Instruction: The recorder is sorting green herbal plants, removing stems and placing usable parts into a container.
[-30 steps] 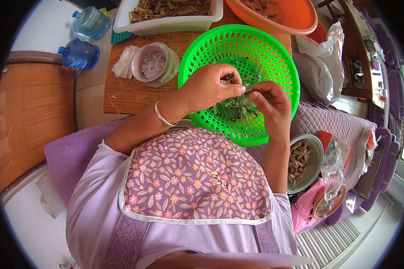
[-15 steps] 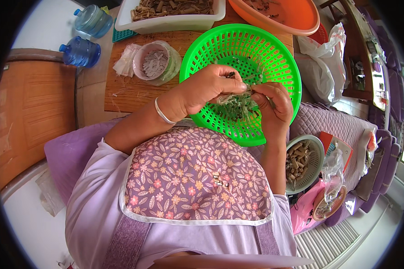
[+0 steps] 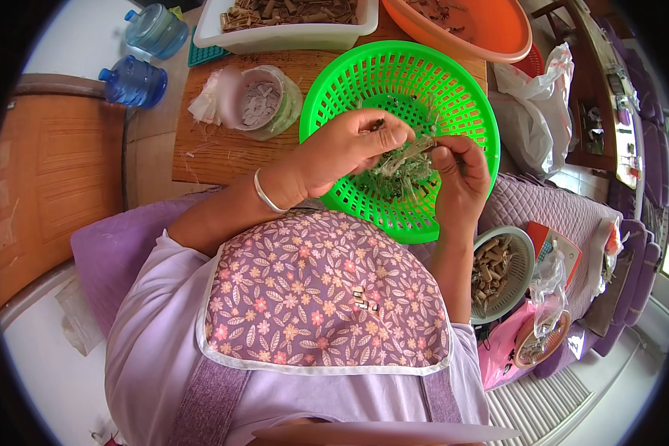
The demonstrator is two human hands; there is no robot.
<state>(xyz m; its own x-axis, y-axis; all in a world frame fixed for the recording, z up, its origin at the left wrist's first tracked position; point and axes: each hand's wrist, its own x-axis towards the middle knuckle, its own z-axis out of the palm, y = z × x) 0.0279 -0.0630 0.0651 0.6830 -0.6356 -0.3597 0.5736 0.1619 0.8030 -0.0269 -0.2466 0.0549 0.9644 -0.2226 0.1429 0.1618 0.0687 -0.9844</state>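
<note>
A round green plastic basket stands at the table edge before me, with thin clear strands and small dark bits heaped inside. Both my hands are over it. My left hand, with a silver bangle on its wrist, is closed, thumb and forefinger pinched beside some of the strands. A small dark piece shows at its curled fingers. Close by on the right, my right hand pinches a tiny dark end at the strands. Exactly what each pinch holds is too small to make out.
Left of the basket stands a tub of small grey-white pieces, beside crumpled plastic. A white bin of brown pieces and an orange basin are behind. A grey-green basket sits right. Small metallic pieces lie on my apron.
My hands have drawn slightly apart: the right one has shifted a little right. The left fingers have lifted slightly, and more of the strands shows between the hands.
</note>
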